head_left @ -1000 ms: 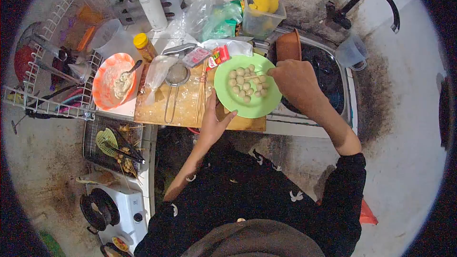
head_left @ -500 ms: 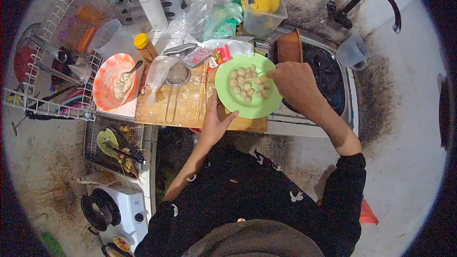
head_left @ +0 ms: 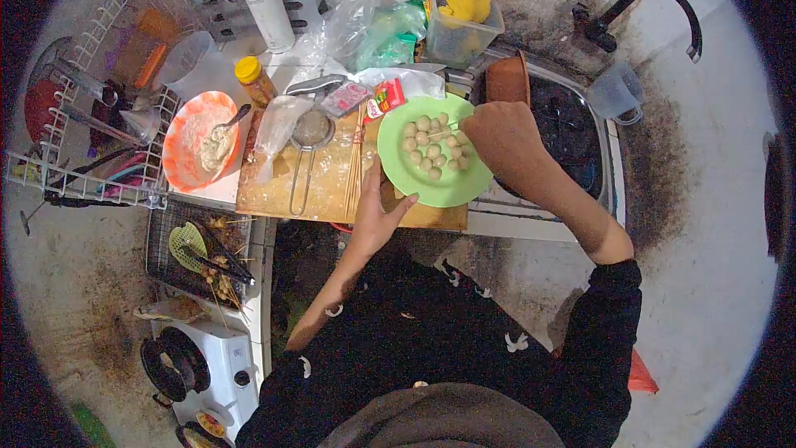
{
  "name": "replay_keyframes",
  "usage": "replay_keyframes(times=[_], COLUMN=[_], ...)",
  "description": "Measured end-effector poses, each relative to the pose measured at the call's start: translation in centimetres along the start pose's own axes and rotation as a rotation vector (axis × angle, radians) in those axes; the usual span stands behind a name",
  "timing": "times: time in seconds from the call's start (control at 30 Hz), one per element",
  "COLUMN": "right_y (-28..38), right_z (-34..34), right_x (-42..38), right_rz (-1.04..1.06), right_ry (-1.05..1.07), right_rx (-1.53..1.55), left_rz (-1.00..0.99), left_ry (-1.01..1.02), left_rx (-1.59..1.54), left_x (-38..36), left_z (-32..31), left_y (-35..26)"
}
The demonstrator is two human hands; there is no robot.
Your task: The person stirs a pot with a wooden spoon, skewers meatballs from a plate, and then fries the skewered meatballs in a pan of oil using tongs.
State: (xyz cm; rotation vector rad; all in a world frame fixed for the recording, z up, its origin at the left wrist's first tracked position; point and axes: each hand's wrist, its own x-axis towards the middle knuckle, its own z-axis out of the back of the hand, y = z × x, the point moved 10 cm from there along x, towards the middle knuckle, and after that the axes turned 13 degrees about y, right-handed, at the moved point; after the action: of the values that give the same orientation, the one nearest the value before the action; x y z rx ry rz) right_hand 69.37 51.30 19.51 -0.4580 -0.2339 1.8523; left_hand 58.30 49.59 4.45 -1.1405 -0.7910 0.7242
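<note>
Balls (head_left: 434, 148), a whole bunch of small pale round ones, are sitting on the green plate (head_left: 414, 187), mostly bunched around its middle. The right hand (head_left: 507, 139) is over the plate's right side, fingers curled pretty much shut around a thin stick (head_left: 448, 131) that reaches in among the balls. From where I'm standing I can't really tell if the tip is in one of them.

The left hand (head_left: 375, 220) is at the plate's near left edge, thumb spread well away from the fingers, so that grip is fairly open. Can't tell how firmly it has the rim, if at all.

Under the plate's left part there's a wooden board (head_left: 269, 192) with white bits scattered on it. Just left of the plate are a bundle of sticks (head_left: 354, 174) and then a strainer (head_left: 313, 128). A red packet (head_left: 384, 99) is right by the plate's far left edge. Farther left of the plate is an orange bowl (head_left: 182, 145) with a spoon (head_left: 235, 118) in some whitish stuff, and a yellow-lidded jar (head_left: 254, 81) beyond the bowl. Right of the plate: sink (head_left: 570, 137), brown pot (head_left: 507, 80).
</note>
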Motion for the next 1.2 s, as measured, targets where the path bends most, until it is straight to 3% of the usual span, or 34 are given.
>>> replay_keyframes(times=[1.2], right_y=[0.7], right_z=[1.2], right_x=[1.0], right_rz=[0.002], right_ry=[-0.013], right_rx=[-0.024], left_rz=[0.006], left_ry=[-0.005], left_rx=[0.012], left_x=[0.0], left_z=[0.1], left_y=[-0.4])
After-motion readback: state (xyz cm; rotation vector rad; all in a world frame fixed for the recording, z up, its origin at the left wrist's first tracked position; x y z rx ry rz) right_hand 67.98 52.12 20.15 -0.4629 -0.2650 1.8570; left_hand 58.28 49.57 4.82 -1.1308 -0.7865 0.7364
